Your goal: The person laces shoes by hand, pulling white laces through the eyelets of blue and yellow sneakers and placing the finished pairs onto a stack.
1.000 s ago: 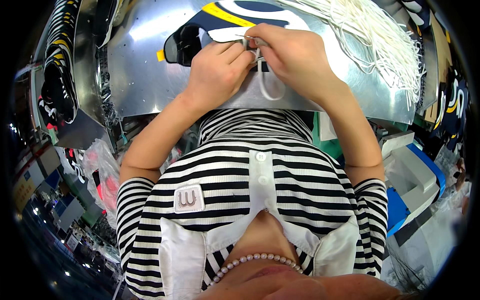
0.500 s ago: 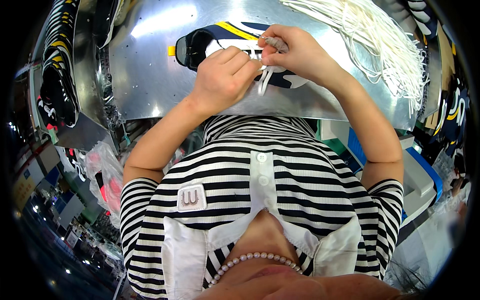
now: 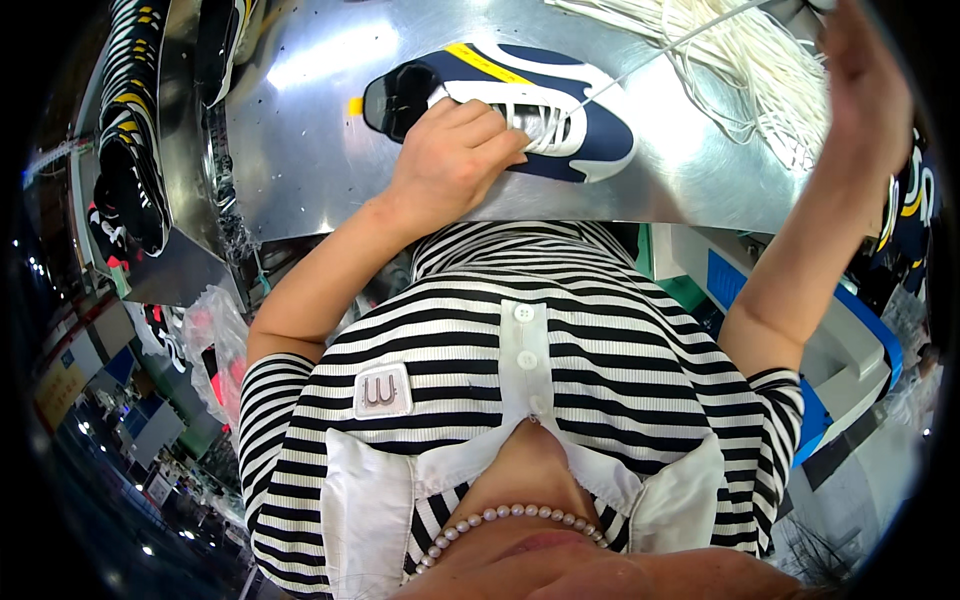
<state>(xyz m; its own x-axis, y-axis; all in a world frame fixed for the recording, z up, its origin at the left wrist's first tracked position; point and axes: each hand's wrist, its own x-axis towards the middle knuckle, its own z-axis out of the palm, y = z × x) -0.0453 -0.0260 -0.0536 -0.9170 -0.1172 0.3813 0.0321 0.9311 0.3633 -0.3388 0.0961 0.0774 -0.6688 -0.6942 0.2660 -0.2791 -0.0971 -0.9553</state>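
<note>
A navy and white sneaker (image 3: 600, 140) with a yellow stripe lies on its sole on the metal table, its dark opening to the left. My left hand (image 3: 455, 155) is closed on it beside the eyelets, fingertips hidden or pressed against the lacing. White lace crosses the front eyelets. From the toe end of the lacing, one white shoelace (image 3: 665, 52) runs taut up to the right. At its far end is my right hand (image 3: 865, 95), raised at the upper right and smeared by motion; its fingertips are partly cut off by the picture's edge.
A heap of loose white laces (image 3: 745, 75) lies on the table (image 3: 320, 170) at the right. Rows of similar shoes (image 3: 135, 150) stand along the left side. A grey and blue plastic stool or bin (image 3: 850, 345) is below the table's right edge.
My right hand has swung from the sneaker far up to the right, drawing the lace into a straight line. The left hand stays on the sneaker, which has shifted slightly right.
</note>
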